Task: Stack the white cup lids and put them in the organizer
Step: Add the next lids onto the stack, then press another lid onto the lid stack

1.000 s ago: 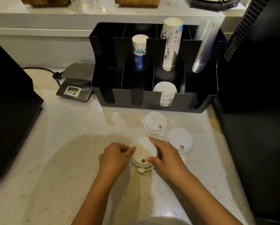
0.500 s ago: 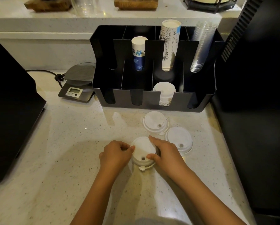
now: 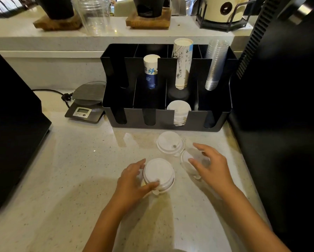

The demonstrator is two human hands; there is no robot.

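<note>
Pale speckled counter (image 3: 76, 179), bounded by dark appliances at its left and right edges; the widest bare surface lies in front of and left of the organizer (image 3: 214, 122). The organizer, a black divided box, stands at the back of the counter, its slotted front wall facing the viewer. Its rear compartments hold a blue-and-white paper cup stack (image 3: 151, 71), a taller printed cup stack (image 3: 182, 63) and a clear plastic cup stack (image 3: 216, 64); a front compartment holds stacked white lids (image 3: 178, 110), visible through the slot. A digital scale (image 3: 86, 104) sits just left of the organizer.

Three groups of white, round, domed lids lie in front of the organizer. Lid stack (image 3: 159, 172): farthest from it, gripped by the left hand (image 3: 132, 182), thumb on the near rim, fingers curled around the left side. Single lid (image 3: 170, 142): nearest the organizer's front wall, untouched. Third lid (image 3: 186, 160): just right of and in front of the single lid, partly hidden beneath the right hand (image 3: 209, 166), whose fingers are spread apart over it; contact cannot be told.
</note>
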